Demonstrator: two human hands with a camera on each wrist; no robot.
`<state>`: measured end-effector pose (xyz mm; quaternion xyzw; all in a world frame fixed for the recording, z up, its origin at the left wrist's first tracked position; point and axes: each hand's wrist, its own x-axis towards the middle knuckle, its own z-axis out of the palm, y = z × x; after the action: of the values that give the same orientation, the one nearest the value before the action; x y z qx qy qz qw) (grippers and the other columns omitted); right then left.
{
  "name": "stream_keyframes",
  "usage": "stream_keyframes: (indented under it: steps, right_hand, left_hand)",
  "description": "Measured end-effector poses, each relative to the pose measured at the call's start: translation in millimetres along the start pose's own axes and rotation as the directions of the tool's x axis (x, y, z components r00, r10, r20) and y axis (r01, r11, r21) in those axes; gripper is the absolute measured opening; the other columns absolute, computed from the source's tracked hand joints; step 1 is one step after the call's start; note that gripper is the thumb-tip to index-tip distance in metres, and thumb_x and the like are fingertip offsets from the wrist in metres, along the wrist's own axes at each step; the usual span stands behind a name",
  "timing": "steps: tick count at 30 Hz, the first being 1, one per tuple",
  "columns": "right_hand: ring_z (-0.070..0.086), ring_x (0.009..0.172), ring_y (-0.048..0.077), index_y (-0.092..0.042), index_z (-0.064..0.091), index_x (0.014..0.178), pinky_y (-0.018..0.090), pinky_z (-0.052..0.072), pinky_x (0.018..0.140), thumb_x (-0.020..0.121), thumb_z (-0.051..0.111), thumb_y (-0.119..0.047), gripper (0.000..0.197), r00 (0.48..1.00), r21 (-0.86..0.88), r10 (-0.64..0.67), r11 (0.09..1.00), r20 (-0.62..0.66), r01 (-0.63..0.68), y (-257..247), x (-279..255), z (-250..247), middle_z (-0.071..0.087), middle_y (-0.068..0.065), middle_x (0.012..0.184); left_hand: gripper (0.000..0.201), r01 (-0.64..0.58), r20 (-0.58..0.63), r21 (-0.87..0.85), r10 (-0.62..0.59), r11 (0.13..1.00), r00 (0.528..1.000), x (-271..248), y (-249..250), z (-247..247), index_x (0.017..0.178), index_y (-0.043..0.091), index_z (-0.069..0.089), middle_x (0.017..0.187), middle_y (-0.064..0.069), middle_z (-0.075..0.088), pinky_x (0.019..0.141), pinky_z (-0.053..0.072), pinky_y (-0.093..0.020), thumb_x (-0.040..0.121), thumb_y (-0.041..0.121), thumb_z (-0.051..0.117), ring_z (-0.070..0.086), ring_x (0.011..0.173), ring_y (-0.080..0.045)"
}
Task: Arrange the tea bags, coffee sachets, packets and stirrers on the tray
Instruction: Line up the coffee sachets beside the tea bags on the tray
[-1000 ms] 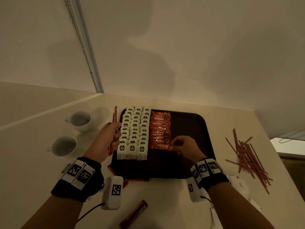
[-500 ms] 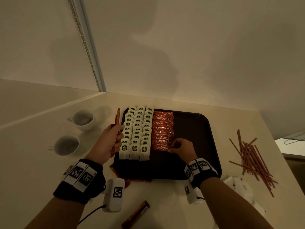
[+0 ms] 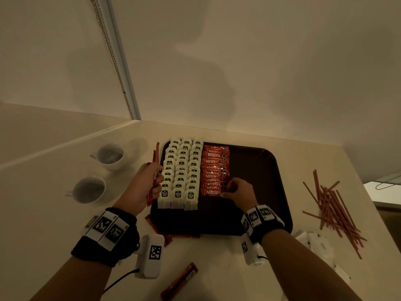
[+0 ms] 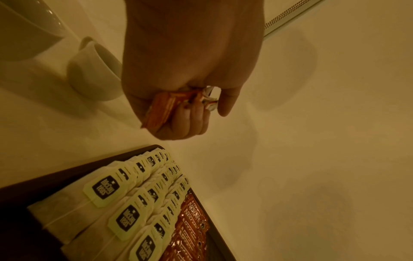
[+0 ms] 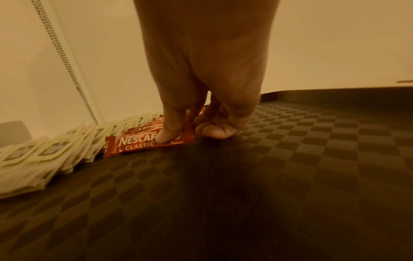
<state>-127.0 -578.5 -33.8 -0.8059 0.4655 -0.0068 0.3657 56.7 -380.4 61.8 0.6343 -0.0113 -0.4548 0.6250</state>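
Observation:
A dark tray (image 3: 269,192) holds three rows of white tea bags (image 3: 181,170) on its left and a column of red coffee sachets (image 3: 213,170) beside them. My left hand (image 3: 144,185) grips a bundle of red sachets (image 4: 161,107) just left of the tray. My right hand (image 3: 236,192) pinches the right end of the nearest coffee sachet (image 5: 143,144), thumb on top and fingers curled at its end, with the sachet lying flat on the tray (image 5: 290,159). The tea bags (image 5: 44,150) lie left of it.
Two white cups (image 3: 102,170) stand left of the tray. A heap of red stirrers (image 3: 334,209) lies on the counter at the right, with white packets (image 3: 314,244) in front of it. Loose red sachets (image 3: 180,281) lie near the front edge.
My right hand has shifted slightly left and down at the front of the sachet column, setting the nearest sachet flat. The left hand has stayed put with its bundle.

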Motion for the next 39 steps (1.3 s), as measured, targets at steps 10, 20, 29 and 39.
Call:
stream_keyframes:
  steps: [10,20,29,39]
  right_hand:
    - [0.053,0.093,0.012,-0.015,0.054,0.094,0.025,0.044,0.081,0.073,0.078,-0.018,0.031,1.000,0.025,0.015,1.000,0.001,-0.015,0,1,-2,0.056,-0.002,0.101]
    - [0.061,0.075,0.013,-0.016,0.056,0.112,0.026,0.052,0.069,0.086,0.054,-0.046,0.040,0.954,0.637,-0.281,0.756,0.108,0.150,-96,-37,-38,0.062,0.002,0.096]
    - [0.065,0.081,0.013,-0.006,0.054,0.101,0.021,0.054,0.070,0.089,0.058,-0.003,0.013,0.953,0.763,-0.301,0.618,0.007,0.190,-107,-58,-41,0.061,0.014,0.108]
    - [0.058,0.067,0.004,-0.013,0.062,0.108,0.021,0.048,0.064,0.094,0.053,-0.013,0.017,0.938,0.793,-0.345,0.581,0.035,0.184,-116,-77,-27,0.061,-0.004,0.080]
  left_hand:
    - [0.016,-0.080,0.073,0.065,0.075,0.995,0.995,-4,2,5,0.102,0.007,0.055,0.071,-0.009,0.067,0.033,0.030,-0.017,0.097,0.011,0.041,0.054,0.043,-0.016]
    - [0.014,-0.278,0.230,0.335,0.208,0.900,0.951,-6,10,25,0.083,0.013,0.056,0.065,0.001,0.057,0.041,0.035,-0.018,0.084,0.005,0.067,0.046,0.046,-0.012]
    - [0.018,-0.438,0.065,0.261,0.437,0.860,0.897,-14,12,29,0.096,0.012,0.070,0.068,-0.004,0.067,0.050,0.042,-0.025,0.079,0.010,0.074,0.058,0.055,-0.015]
    - [0.009,-0.559,0.086,0.376,0.573,0.739,0.815,-30,15,38,0.078,0.019,0.073,0.055,0.009,0.065,0.062,0.055,-0.028,0.073,0.022,0.079,0.061,0.050,-0.008]
